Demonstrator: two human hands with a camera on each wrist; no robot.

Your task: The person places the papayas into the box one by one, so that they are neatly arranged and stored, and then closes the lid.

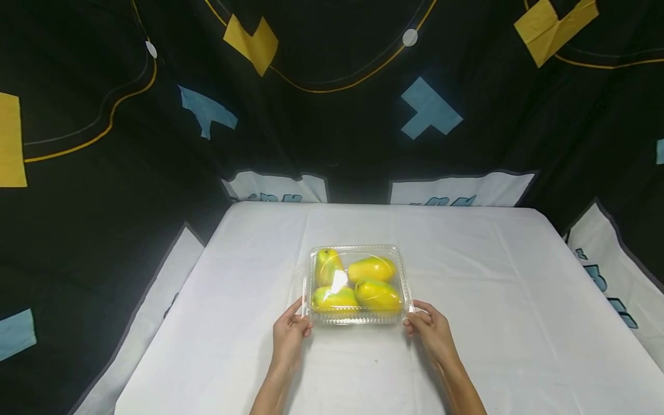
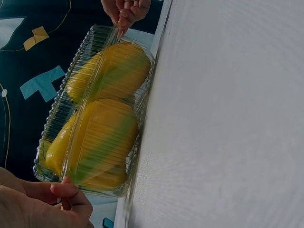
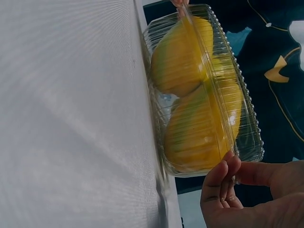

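A clear plastic clamshell box (image 1: 358,318) with its lid down sits on the white table, with several yellow-green mangoes (image 1: 378,295) inside. At the box's near left corner, my left hand (image 1: 291,334) pinches the rim between thumb and fingers. My right hand (image 1: 429,331) pinches the rim at the near right corner in the same way. From the left wrist view, the left hand (image 2: 52,202) grips the rim's end, and the ribbed side of the box (image 2: 95,118) faces me. The right wrist view has the right hand (image 3: 242,190) holding the rim too.
A white cloth covers the table (image 1: 519,323), which stretches out on both sides of the box. Behind it hangs a dark curtain (image 1: 332,132) with yellow and blue shapes, and its white-patterned lower part reaches the table's back edge.
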